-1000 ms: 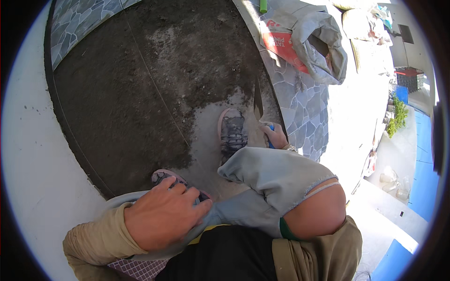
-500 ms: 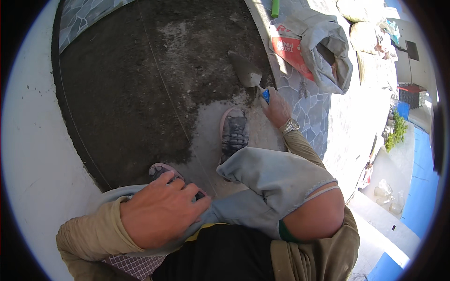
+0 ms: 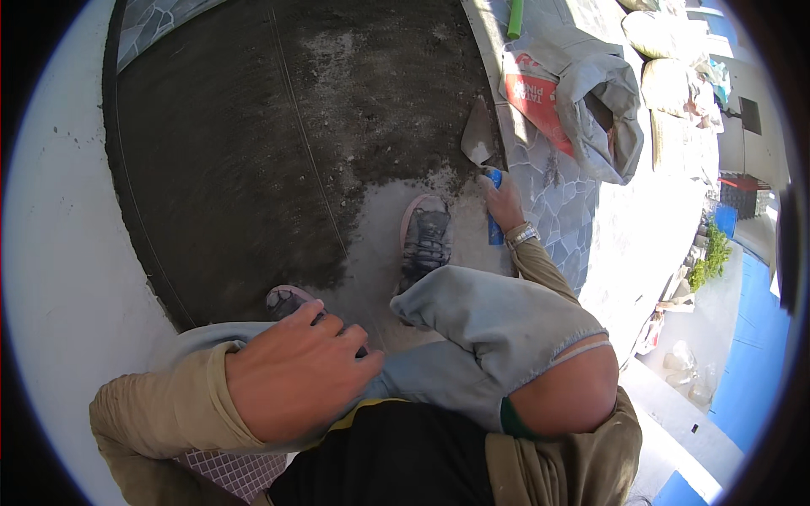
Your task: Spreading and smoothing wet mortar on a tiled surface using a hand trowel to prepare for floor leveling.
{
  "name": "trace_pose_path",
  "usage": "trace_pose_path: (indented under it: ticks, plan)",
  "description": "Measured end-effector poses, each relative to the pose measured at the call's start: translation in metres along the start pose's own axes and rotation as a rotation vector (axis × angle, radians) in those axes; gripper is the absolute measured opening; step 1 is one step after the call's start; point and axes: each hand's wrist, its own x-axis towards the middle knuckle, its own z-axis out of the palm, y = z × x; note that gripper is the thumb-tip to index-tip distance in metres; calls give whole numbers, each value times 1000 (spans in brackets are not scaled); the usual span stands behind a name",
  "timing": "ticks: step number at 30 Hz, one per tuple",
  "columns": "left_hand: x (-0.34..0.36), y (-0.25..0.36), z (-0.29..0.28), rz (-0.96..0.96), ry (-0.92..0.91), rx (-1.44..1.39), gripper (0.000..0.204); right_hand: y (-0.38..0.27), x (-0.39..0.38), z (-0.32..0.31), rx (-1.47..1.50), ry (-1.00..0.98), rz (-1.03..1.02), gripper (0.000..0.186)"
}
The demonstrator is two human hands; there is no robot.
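My right hand (image 3: 504,203) is closed around the blue handle of a pointed trowel (image 3: 477,137). The trowel's grey blade points away from me, by the right border of the dark, damp mortar bed (image 3: 228,169). A metal watch sits on that wrist. Resting over my bent left leg, my left hand (image 3: 295,375) has loosely bent fingers, somewhat apart, with nothing visible in them. Pale, dusty bare floor (image 3: 380,232) shows around my right shoe (image 3: 425,240), next to the mortar's ragged near edge. A thin string line (image 3: 297,110) runs lengthwise over the mortar.
A white wall (image 3: 59,219) bounds the left side. Right of the mortar lies stone-patterned grey paving (image 3: 553,211), with an open grey and red sack (image 3: 540,101) standing on it. A green tube (image 3: 515,18) lies beyond the sack. Several filled sacks (image 3: 666,84) are stacked farther right.
My right hand has shifted slightly right and nearer, turning the trowel so its blade looks narrower and more of the blue handle shows. My left hand stays over my leg. The view has shifted slightly.
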Motion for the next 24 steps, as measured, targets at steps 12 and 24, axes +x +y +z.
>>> trace_pose_path:
  ticks: [12, 24]
  plan:
    - [-6, -2, 5, -7, -30, 3, 36, -44, -14, 32, -358, -237, -545, 34]
    - [-1, -8, 7, -45, -53, -43, 36, -145, 114, 7, -556, -198, -824, 28]
